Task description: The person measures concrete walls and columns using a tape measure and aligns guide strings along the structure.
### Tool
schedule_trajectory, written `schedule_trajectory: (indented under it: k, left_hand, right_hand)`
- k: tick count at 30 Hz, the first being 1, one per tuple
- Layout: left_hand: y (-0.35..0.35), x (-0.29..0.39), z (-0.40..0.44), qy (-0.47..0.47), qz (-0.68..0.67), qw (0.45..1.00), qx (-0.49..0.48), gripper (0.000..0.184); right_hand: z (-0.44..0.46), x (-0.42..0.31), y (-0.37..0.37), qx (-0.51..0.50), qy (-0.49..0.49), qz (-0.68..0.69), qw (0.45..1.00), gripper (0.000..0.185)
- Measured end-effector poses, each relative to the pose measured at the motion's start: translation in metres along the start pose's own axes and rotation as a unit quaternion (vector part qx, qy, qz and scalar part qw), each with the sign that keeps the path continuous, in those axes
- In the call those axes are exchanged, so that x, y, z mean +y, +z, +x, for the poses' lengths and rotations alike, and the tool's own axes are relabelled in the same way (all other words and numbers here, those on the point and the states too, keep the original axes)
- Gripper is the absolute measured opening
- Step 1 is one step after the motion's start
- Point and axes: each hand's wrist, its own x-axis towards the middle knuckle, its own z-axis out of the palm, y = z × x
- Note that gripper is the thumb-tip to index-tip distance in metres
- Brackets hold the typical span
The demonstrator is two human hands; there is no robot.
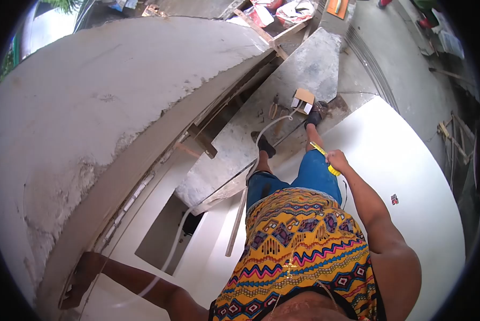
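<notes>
My right hand is closed around a yellow tape measure. A short length of its yellow blade sticks out past my fingers, above my blue shorts. At the lower left, my left hand rests against the rough edge of the concrete ledge. Its fingers look stretched along the edge, though they are dark and partly hidden. A pale flexible tube runs past my left forearm, up beside my leg, to a small open cardboard box by my foot.
I stand on a grey plank platform. Pliers lie on it near the box. A rectangular opening shows in the white wall below. A white wall surface curves at right. Long rods, bags and wood pieces lie farther off.
</notes>
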Motion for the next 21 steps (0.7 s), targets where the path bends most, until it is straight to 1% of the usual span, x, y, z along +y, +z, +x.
schedule_trajectory:
  k: [2,4,10,11,21]
  left_hand:
    - [-0.006,-0.003,0.004,0.003,0.008,1.000,-0.002,0.040]
    - [0.004,0.002,0.016,0.012,-0.002,1.000,0.000,0.040]
    - [0.008,-0.009,0.027,0.022,0.011,1.000,0.000,0.039]
    - [0.012,0.000,0.035,0.027,-0.002,1.000,0.005,0.038]
    - [0.016,-0.017,0.056,0.068,0.020,0.998,-0.003,0.037]
  right_hand:
    - [-0.003,-0.004,-0.004,-0.014,0.003,0.011,1.000,0.025]
    - [-0.009,-0.007,-0.001,-0.019,0.017,0.039,0.999,0.024]
    - [-0.016,-0.028,-0.012,-0.032,-0.008,0.004,0.999,0.024]
    - [-0.021,-0.019,-0.005,-0.027,0.000,0.021,0.999,0.024]
    - [-0.022,-0.035,-0.024,-0.043,-0.043,0.019,0.998,0.027]
